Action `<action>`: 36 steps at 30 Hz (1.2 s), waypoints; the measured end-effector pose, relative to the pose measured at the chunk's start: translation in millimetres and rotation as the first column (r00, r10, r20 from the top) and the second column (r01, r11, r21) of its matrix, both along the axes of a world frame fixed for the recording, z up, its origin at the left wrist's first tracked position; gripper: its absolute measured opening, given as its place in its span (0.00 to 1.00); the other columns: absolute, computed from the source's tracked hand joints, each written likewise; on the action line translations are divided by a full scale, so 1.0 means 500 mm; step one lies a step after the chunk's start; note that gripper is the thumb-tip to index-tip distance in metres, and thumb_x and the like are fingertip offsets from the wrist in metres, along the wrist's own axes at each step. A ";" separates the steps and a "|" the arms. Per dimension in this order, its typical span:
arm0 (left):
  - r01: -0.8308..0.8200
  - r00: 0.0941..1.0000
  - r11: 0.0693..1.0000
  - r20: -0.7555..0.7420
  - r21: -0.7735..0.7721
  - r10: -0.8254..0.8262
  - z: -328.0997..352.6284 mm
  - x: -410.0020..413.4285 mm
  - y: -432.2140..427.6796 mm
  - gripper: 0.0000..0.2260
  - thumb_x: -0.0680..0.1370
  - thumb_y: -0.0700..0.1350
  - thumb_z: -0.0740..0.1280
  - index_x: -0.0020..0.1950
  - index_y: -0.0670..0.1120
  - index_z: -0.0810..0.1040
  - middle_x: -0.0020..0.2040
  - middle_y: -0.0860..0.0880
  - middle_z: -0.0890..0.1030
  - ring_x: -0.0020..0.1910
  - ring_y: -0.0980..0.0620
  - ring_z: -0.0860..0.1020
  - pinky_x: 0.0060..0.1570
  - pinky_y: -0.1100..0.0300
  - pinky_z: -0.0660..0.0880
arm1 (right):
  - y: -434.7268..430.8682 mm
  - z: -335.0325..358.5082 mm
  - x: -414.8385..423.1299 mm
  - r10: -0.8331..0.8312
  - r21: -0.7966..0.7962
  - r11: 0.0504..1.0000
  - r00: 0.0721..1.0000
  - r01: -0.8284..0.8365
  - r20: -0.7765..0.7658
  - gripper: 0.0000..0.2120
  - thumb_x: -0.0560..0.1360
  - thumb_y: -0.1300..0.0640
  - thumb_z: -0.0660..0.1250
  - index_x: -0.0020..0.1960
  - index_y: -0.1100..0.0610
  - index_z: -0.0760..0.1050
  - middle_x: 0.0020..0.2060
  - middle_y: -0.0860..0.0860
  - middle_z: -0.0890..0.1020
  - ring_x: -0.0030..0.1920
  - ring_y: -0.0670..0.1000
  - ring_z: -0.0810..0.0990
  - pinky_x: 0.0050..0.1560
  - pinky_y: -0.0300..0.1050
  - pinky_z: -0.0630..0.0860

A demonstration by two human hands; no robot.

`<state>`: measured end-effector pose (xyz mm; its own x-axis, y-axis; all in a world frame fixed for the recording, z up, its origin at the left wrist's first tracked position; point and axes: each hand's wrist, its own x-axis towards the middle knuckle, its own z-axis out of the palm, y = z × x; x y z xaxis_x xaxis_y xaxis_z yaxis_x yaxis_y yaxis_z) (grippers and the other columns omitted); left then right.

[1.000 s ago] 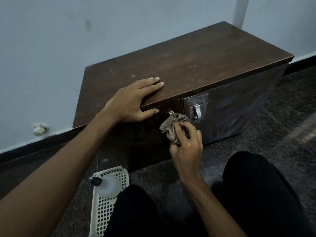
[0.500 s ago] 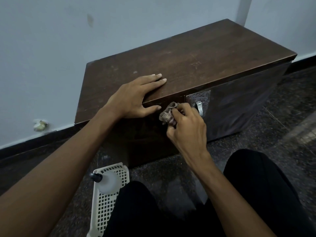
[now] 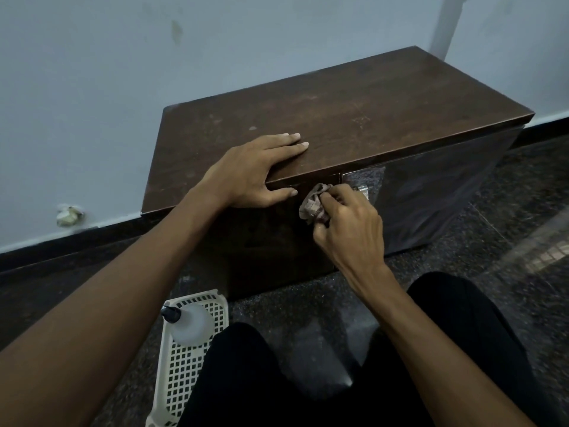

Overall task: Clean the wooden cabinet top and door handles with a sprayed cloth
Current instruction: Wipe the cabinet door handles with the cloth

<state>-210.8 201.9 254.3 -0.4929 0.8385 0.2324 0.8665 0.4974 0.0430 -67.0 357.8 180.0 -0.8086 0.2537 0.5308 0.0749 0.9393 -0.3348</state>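
Note:
A low dark wooden cabinet [image 3: 354, 112] stands against the wall, its top dull with a few pale marks. My left hand [image 3: 255, 171] lies flat on the front edge of the top, thumb hanging over the left door. My right hand [image 3: 348, 220] grips a bunched beige cloth [image 3: 312, 204] and holds it against the upper right corner of the left door, where that door's handle is hidden. A sliver of the right door's metal handle [image 3: 363, 190] shows just past my knuckles.
A white plastic basket [image 3: 181, 374] sits on the dark speckled floor by my left knee, with a translucent spray bottle [image 3: 187, 323] standing in it. My black-clad legs fill the bottom of the view. A pale lump [image 3: 68, 215] sticks to the wall base at left.
My right hand rose with the cloth from below the left door's handle onto it, covering that handle and most of the right door's handle. The left hand has stayed put.

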 end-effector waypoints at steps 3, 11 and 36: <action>-0.003 1.000 1.000 0.008 -0.002 0.004 -0.002 0.000 0.001 0.35 0.74 0.61 0.69 0.79 0.56 0.62 0.79 0.55 0.63 0.78 0.55 0.61 0.69 0.46 0.71 | -0.018 0.016 -0.007 0.028 0.086 0.996 0.999 -0.030 0.025 0.06 0.66 0.61 0.69 0.42 0.61 0.80 0.43 0.53 0.78 0.40 0.55 0.76 0.29 0.43 0.66; -0.013 1.000 1.000 -0.010 -0.007 0.013 -0.001 0.005 -0.001 0.35 0.75 0.61 0.69 0.80 0.56 0.62 0.79 0.55 0.63 0.78 0.55 0.61 0.68 0.45 0.72 | 0.018 0.013 0.013 -0.048 0.014 0.999 0.991 0.047 0.124 0.11 0.69 0.58 0.70 0.51 0.57 0.81 0.50 0.51 0.78 0.48 0.56 0.78 0.33 0.48 0.75; -0.014 1.000 1.000 -0.002 0.004 0.014 0.001 0.005 0.001 0.34 0.75 0.60 0.70 0.79 0.56 0.63 0.79 0.55 0.64 0.78 0.55 0.62 0.67 0.46 0.72 | -0.022 -0.186 0.025 -0.091 -0.268 0.963 0.977 0.037 -0.192 0.25 0.64 0.71 0.70 0.60 0.61 0.82 0.48 0.56 0.80 0.43 0.57 0.76 0.43 0.47 0.78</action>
